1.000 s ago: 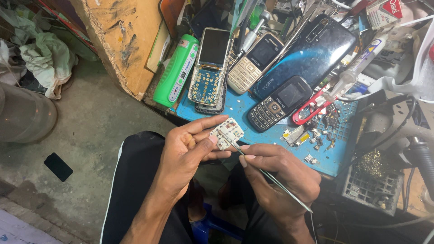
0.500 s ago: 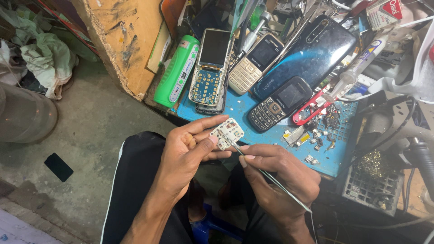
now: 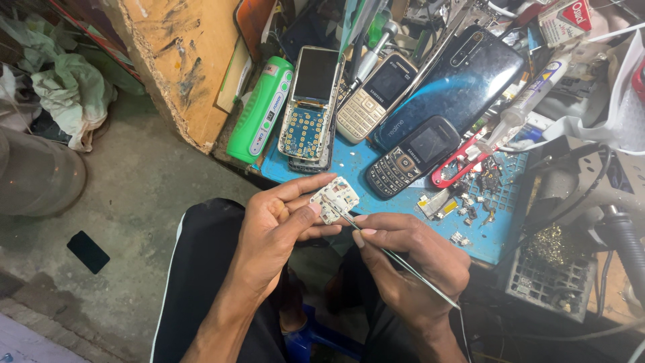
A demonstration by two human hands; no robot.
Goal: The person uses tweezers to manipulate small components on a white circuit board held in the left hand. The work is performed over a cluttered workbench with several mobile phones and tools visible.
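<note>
**White keypad board pinched and probed over blue mat**

Grey concrete floor fills 9 o'clock, with a small black slab (image 3: 88, 251) lying on it and crumpled pale cloth (image 3: 70, 91) up at 10 o'clock. Worn orange-brown wooden block (image 3: 185, 64) stands at 11 o'clock. Just right of it, a green cylindrical torch (image 3: 261, 111) leans at the edge of the blue work mat (image 3: 349, 158).

Left hand (image 3: 272, 228), centre frame, pinches a small white circuit board (image 3: 334, 199) between thumb and fingers, board tilted, held in the air just in front of the mat's near edge. Right hand (image 3: 410, 265), at 5 o'clock from the board, fingers pressed together on thin metal tweezers (image 3: 396, 259); the tip touches the board's lower edge.

On the mat at 12 o'clock: an opened phone with bare keypad contacts (image 3: 309, 107), then a beige keypad phone (image 3: 376, 94), a black keypad phone (image 3: 410, 154), and a large glossy dark smartphone (image 3: 457, 81) lying back up. Red-handled cutter (image 3: 463, 161) at 1 o'clock, small loose parts (image 3: 470, 202) scattered beside it. Brass wool in a grey holder (image 3: 547, 252) at 3 o'clock.
</note>
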